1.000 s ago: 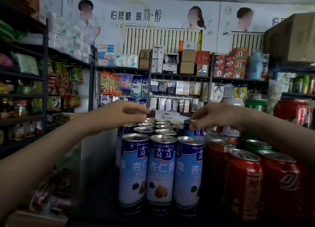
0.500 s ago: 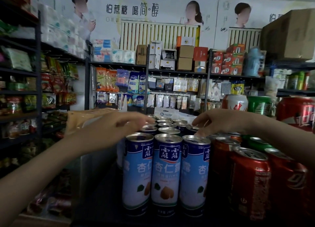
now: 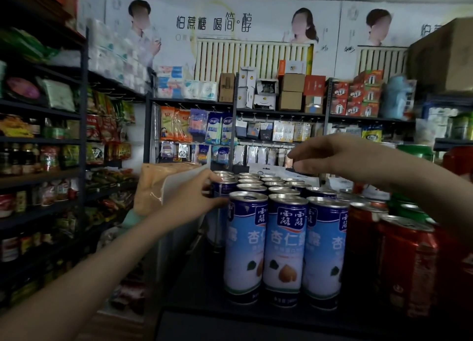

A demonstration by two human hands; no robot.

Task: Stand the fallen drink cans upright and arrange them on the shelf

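A poster wall (image 3: 217,25) runs across the back of the shop. Under it a rack (image 3: 281,111) carries small boxes on top and hanging packets below. More racks (image 3: 82,110) full of snack bags and jars line the left side. A big carton (image 3: 445,56) sits high on the right.

Close up, a dark shelf (image 3: 199,284) bears the cans. The blue cans (image 3: 284,246) stand upright in a tight block, three across the front and rows of silver tops behind them. Red cans (image 3: 407,264) crowd against the block's right flank, touching or nearly so, with green cans (image 3: 414,150) further back. A tan pack (image 3: 151,184) and a white card (image 3: 184,184) stand just beside the block's left rear, so that corner is hemmed in.

The left hand (image 3: 194,202) reaches in from the lower left. Its fingers and thumb curl round the top of one blue can (image 3: 225,187). This can stands upright in the second row at the block's left edge, just behind the front-left can, with the card close behind the hand.

The right hand (image 3: 332,156) hovers above the back rows, clear of the can tops. Its fingers are loosely bent with the thumb near the fingertips, and it holds nothing.
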